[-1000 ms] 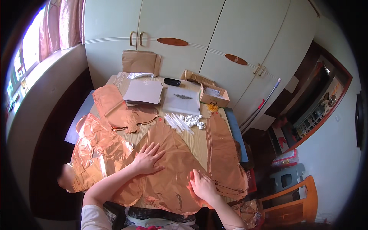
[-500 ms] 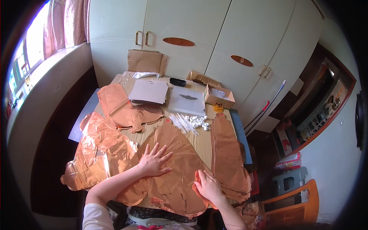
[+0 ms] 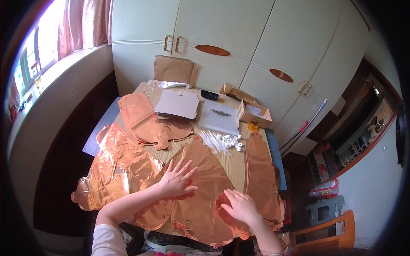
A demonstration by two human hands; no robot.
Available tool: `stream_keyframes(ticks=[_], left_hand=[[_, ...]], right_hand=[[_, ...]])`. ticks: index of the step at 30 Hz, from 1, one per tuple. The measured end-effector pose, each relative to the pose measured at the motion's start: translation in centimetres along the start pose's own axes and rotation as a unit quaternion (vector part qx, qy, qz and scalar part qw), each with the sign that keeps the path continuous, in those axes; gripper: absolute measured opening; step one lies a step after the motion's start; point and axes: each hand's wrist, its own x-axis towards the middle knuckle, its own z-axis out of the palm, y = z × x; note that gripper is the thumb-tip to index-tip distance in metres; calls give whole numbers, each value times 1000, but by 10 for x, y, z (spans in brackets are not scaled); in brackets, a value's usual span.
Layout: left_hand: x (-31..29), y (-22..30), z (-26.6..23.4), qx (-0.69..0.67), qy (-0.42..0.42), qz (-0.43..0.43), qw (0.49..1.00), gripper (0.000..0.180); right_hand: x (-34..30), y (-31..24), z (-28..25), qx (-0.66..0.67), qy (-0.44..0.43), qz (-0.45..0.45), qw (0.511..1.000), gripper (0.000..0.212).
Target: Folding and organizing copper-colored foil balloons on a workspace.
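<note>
A large flat copper-coloured foil balloon (image 3: pixel 200 205) lies spread across the near part of the table. My left hand (image 3: pixel 176 178) is over its upper left part, fingers spread and holding nothing. Above its right side is my right hand (image 3: pixel 240 207), fingers stretched out, thumb apart, with nothing in it. Reddish reflections of both hands show in the foil; whether the palms touch it I cannot tell. A crinkled, shinier foil balloon (image 3: pixel 119 164) adjoins it on the left. To the right lies a stack of flat foil balloons (image 3: pixel 261 179).
Farther back are more folded foil (image 3: pixel 160 130), a pile of grey-white cards (image 3: pixel 177 103), clear straws (image 3: pixel 215 143), white plastic pieces (image 3: pixel 232 141), a clear plastic bag (image 3: pixel 218 117), a black tray (image 3: pixel 209 95) and a small open carton (image 3: pixel 255 113). A wooden chair (image 3: pixel 348 230) stands at the right.
My right hand has come away from the foil's right edge area, its fingers straightening. My left hand has kept nearly the same place on the foil. The whole view has shifted slightly.
</note>
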Motion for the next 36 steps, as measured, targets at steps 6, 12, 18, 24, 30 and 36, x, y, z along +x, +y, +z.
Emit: stream_keyframes(ticks=[6, 12, 18, 24, 30, 36], left_hand=[[-2, -76, -30, 37, 22, -76, 996, 72], [5, -180, -31, -7, 109, -112, 988, 45], [3, -210, -50, -99, 18, -239, 966, 51], [1, -239, -47, -158, 22, -181, 971, 62], [-7, -248, -49, -236, 54, -155, 958, 50], [-9, -262, -41, -250, 106, -199, 942, 29]], right_hand=[[139, -22, -16, 77, -2, -119, 990, 45], [286, -50, 54, 67, -34, -152, 986, 49], [347, -106, 104, 38, 23, -199, 979, 50], [372, -111, 141, -37, 81, -280, 956, 15], [372, -117, 126, 74, 32, -98, 992, 15], [372, -120, 108, 196, 16, -31, 980, 21]])
